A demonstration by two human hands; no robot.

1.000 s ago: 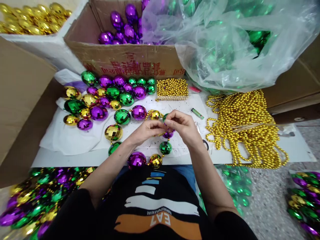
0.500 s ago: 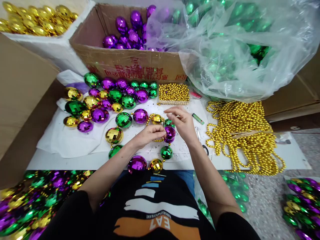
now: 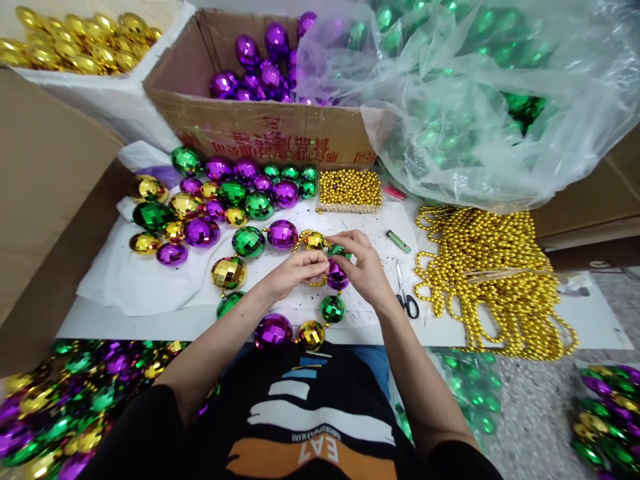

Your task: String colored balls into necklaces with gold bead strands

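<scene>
A bead necklace (image 3: pixel 249 241) of large faceted purple, green and gold beads lies in a loop on the white cloth in front of me. At its right side my left hand (image 3: pixel 300 272) is closed in a pinch on the necklace's thin string, beside a gold bead (image 3: pixel 315 241). My right hand (image 3: pixel 364 265) meets it there, its bent fingers over a green bead and its thumb by a purple bead (image 3: pixel 338 275). What the right fingertips hold is hidden. A strand of small gold beads (image 3: pixel 303 236) lies partly behind my left hand.
Finished-looking large beads (image 3: pixel 201 231) lie at the left. Behind stand a tray of small gold beads (image 3: pixel 350 187) and a cardboard box (image 3: pixel 260 133) with purple balls. Scissors (image 3: pixel 409 305), a green lighter (image 3: pixel 399 241) and gold bead strands (image 3: pixel 490 267) lie at the right.
My right hand has moved down and left, bringing its fingertips close to my left hand's pinch. More of the scissors shows now. My left hand has hardly moved.
</scene>
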